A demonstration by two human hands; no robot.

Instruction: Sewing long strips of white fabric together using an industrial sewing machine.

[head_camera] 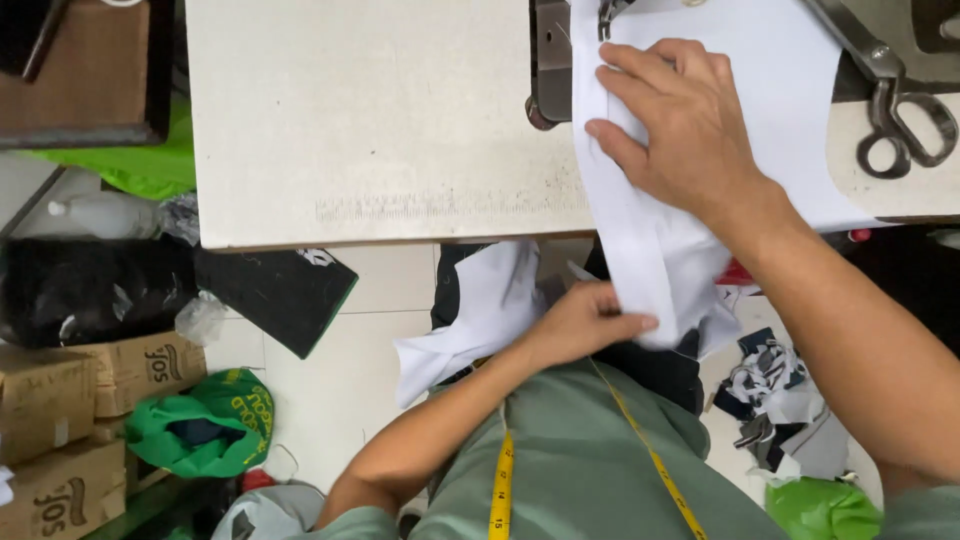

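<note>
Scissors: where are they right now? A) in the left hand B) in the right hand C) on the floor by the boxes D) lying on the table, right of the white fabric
D: the scissors lie untouched on the table, right of the white fabric; the right hand presses flat on the fabric and the left hand pinches its lower end.

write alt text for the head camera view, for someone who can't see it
Seen from above, the right hand presses white fabric flat on a sewing table while the left hand grips its hanging end. Scissors lie at the right.
</note>
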